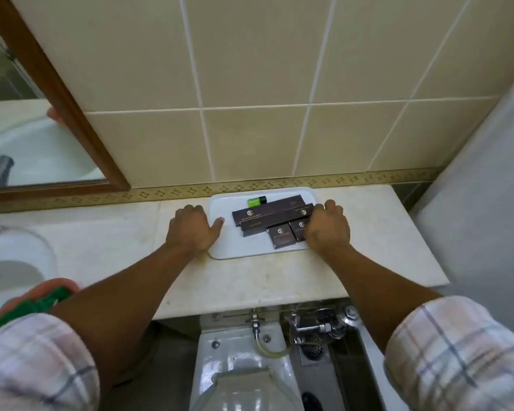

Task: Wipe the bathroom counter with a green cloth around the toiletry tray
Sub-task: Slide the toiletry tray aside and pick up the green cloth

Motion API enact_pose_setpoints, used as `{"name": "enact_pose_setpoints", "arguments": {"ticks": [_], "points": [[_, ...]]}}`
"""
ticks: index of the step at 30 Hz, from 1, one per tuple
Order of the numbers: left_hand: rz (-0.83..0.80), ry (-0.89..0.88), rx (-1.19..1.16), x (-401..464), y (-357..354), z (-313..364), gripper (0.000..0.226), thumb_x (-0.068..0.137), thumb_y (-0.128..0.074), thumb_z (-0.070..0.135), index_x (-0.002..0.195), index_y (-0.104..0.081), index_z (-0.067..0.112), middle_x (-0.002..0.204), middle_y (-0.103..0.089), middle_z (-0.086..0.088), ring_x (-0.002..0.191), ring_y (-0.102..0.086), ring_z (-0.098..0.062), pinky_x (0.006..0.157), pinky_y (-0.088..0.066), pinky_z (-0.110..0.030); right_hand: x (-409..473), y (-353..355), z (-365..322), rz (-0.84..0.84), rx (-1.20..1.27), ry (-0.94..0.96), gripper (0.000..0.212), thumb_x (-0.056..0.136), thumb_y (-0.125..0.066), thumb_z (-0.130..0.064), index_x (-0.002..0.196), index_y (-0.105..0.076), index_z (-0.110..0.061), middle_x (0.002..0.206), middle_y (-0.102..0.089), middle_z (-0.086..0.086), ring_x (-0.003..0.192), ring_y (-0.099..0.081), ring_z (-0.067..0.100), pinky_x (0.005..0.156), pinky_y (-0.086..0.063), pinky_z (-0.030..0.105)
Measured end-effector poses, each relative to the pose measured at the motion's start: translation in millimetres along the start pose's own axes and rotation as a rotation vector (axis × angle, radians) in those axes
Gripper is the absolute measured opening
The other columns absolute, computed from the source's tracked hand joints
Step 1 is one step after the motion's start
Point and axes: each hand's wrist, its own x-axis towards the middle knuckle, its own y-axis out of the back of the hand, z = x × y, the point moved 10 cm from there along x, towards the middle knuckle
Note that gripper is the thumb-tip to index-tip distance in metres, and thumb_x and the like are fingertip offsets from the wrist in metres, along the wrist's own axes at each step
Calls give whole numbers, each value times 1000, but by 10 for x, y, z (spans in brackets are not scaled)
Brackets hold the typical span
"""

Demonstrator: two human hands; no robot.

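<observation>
Now both hands sit at the short edges of the white toiletry tray (pixel 220 247), which lies on the pale stone tabletop (pixel 250 280) against the tiled wall, just above the centre of the frame. The left hand (pixel 192 228) rests on the tray's left rim with fingers curled over the far side and thumb laid on the tray face; the right hand (pixel 327 226) cups the right rim, fingers bent, touching the dark boxes (pixel 267 216). Neither hand holds a cloth. Whether the fingers are gripping under the rim or only resting cannot be told.

A green cloth (pixel 39 304) shows at the lower left of the frame, partly hidden behind the left sleeve, near the basin (pixel 9 271).

The step looks like lifting or shifting the tray so the stone beneath can be wiped. To do it well, keep the tray level: the small green bottle (pixel 256 201) lies on its side and would likely roll, and the stacked boxes could slide. Raise both ends together, move it slowly, and set it down on a dry part before reaching for the cloth.
</observation>
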Motion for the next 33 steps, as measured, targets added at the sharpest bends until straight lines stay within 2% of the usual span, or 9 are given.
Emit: {"name": "enact_pose_setpoints", "arguments": {"ticks": [3,7,10,16,21,27,29,31,33], "points": [[-118,136,-182,112,-121,-98,39,90,-62,35,103,-65,-2,105,-69,-19,87,-61,-31,69,-44,-34,103,-49,219,-72,101,-166,32,91,-58,-11,122,-57,-4,124,-54,18,115,-53,35,91,-48,41],[-136,238,-229,145,-196,-111,27,84,-69,19,101,-66,-1,101,-69,-18,85,-63,-32,66,-45,-33,222,-87,309,-90,176,-231,25,90,-58,-7,115,-61,-2,119,-59,19,108,-60,36,84,-50,39],[-113,304,-249,188,-230,-156,24,83,-70,14,102,-66,0,102,-69,-17,80,-58,-28,65,-46,-33,301,-130,383,-96,250,-275,13,92,-55,-7,102,-62,-4,108,-65,18,89,-62,34,71,-46,34],[-99,305,-236,224,-208,-123,20,81,-69,12,97,-66,0,96,-68,-17,76,-57,-29,60,-45,-33,369,-89,411,-52,317,-287,5,91,-60,-10,91,-55,-9,104,-66,17,78,-55,29,68,-45,34],[-81,249,-214,282,40,-25,9,75,-66,6,79,-58,5,85,-63,-13,74,-58,-29,56,-43,-31,362,133,437,-23,330,-286,14,87,-62,-7,80,-50,-9,102,-65,17,84,-62,33,67,-45,33],[-87,106,-112,312,145,464,23,76,-63,5,62,-46,10,87,-64,-15,76,-56,-31,62,-43,-32,-69,322,889,-15,453,-374,20,83,-73,-12,90,-55,-9,99,-65,16,92,-65,34,66,-43,31],[-112,7,-64,328,92,821,17,78,-63,6,67,-50,6,96,-68,-19,87,-63,-36,67,-46,-33,-291,349,1196,-2,498,-448,21,82,-74,-13,87,-53,-9,91,-60,13,85,-61,31,65,-43,31],[-123,-77,-44,344,6,1238,8,79,-63,8,86,-62,4,104,-69,-20,98,-65,-38,75,-50,-35,-528,336,1535,-5,535,-513,20,81,-73,-11,81,-53,-8,87,-58,11,79,-57,28,64,-42,29],[-142,-152,-27,338,-140,1700,20,81,-60,9,100,-66,5,107,-69,-19,100,-65,-37,78,-52,-36,-771,307,1907,4,585,-598,14,79,-70,-8,76,-57,-4,88,-63,15,80,-61,29,63,-41,27]]}}
